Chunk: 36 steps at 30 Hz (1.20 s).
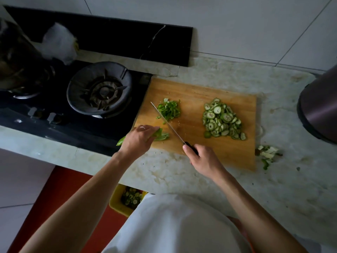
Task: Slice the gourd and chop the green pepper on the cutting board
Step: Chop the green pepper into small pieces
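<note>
A wooden cutting board (198, 88) lies on the marble counter. On its right half sits a heap of round gourd slices (221, 121). A small pile of chopped green pepper (169, 109) lies at its left. My left hand (139, 138) grips a green pepper piece (161, 136) at the board's left front corner. My right hand (202, 159) holds the black handle of a knife (168, 123). Its thin blade slants up and left, just right of the pepper piece, with the tip beside the chopped pile.
A black gas stove with a burner (99, 89) adjoins the board's left edge. A pot (16, 57) and a plastic bag (58, 42) stand at far left. Vegetable scraps (267, 152) lie right of the board. A dark round appliance (319, 106) stands at right. Below the counter sits a yellow bin (125, 199).
</note>
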Tool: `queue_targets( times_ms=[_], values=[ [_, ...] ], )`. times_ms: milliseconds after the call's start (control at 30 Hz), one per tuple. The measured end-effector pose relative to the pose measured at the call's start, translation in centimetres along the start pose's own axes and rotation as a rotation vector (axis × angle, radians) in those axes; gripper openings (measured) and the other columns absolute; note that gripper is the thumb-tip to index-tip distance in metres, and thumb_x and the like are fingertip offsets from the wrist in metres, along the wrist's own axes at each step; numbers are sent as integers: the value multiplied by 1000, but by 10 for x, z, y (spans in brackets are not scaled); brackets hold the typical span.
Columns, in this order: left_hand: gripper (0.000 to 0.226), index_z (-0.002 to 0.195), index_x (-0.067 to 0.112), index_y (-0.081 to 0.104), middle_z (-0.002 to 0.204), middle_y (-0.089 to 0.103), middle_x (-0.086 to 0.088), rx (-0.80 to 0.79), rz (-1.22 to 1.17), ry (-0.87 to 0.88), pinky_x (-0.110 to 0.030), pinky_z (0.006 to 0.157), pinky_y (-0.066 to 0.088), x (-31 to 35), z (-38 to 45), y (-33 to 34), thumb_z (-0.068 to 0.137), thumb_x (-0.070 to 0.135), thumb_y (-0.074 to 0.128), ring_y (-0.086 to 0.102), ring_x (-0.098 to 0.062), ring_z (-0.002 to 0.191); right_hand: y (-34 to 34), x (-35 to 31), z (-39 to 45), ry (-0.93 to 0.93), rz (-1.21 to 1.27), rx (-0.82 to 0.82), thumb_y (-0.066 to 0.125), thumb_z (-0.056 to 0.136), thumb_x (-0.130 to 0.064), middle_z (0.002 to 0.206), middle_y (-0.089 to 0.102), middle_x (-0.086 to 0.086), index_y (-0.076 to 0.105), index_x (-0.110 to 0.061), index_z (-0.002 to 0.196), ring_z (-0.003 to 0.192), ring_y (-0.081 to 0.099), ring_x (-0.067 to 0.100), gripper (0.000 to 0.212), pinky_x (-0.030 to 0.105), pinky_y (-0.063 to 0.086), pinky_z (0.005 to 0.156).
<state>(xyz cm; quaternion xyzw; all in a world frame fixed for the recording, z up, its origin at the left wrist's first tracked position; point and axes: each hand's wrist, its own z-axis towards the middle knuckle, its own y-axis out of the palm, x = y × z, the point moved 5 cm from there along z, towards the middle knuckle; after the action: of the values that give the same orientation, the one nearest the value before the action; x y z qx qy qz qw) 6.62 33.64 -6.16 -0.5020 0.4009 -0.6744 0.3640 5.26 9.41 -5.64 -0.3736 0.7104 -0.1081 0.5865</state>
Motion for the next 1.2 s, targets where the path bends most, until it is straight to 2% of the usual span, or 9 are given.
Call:
queue_targets(
  times_ms=[200,367,500,700,867,933,1033,1133,1200],
  values=[
    [43,127,16,66,112,73,-6,-51,59,-8,-43,69,60,11,-1,15,86,14,74,70,-32,94,4,7,-3,32,9,-49,48,98,-55,65,66,9,56,-12,69,58,63,23,52,41,48,56],
    [36,119,17,71,108,75,-3,71,84,-11,-40,62,60,21,-10,21,84,15,77,71,-30,92,7,3,3,29,-17,-77,46,99,-54,61,56,2,45,-19,63,61,57,25,50,33,38,55],
    [31,115,19,73,105,76,1,178,84,-109,-35,59,58,30,-15,20,91,33,61,72,-26,92,5,-10,13,5,-74,-91,45,100,-53,63,52,2,40,-20,62,62,51,23,50,28,31,58],
    [24,111,19,74,107,75,-1,177,89,-301,-38,71,57,41,-12,34,87,22,75,70,-28,95,4,-8,26,6,-34,-132,44,98,-57,72,69,11,57,-15,70,71,66,29,52,39,52,67],
    [25,114,16,74,111,73,-1,200,118,-298,-39,75,58,43,-18,39,90,22,72,66,-29,99,-1,-6,30,-12,-36,-148,45,98,-55,72,69,11,55,-15,68,71,66,30,51,40,52,67],
    [25,116,14,73,112,72,-4,192,117,-302,-40,78,57,39,-15,39,92,22,70,66,-30,100,-5,-6,32,-20,-52,-149,45,98,-55,71,67,10,53,-16,67,71,65,31,51,39,50,64],
    [27,119,14,71,115,71,-5,185,92,-332,-41,81,55,37,-11,39,95,24,67,64,-31,103,-9,-11,34,-35,-104,-166,45,99,-53,68,57,5,44,-19,64,69,58,29,49,30,35,58],
    [25,118,14,71,116,72,-2,206,49,-337,-41,79,55,40,-9,38,94,23,68,64,-31,101,-12,-15,36,-42,-160,-189,43,98,-57,72,59,7,46,-18,68,73,61,31,49,30,34,59],
    [24,115,15,72,113,74,-1,238,22,-365,-39,74,55,42,-9,38,92,22,70,65,-29,100,-16,-17,36,-41,-188,-204,43,98,-57,70,57,6,43,-19,66,69,58,30,50,31,34,57]
  ],
)
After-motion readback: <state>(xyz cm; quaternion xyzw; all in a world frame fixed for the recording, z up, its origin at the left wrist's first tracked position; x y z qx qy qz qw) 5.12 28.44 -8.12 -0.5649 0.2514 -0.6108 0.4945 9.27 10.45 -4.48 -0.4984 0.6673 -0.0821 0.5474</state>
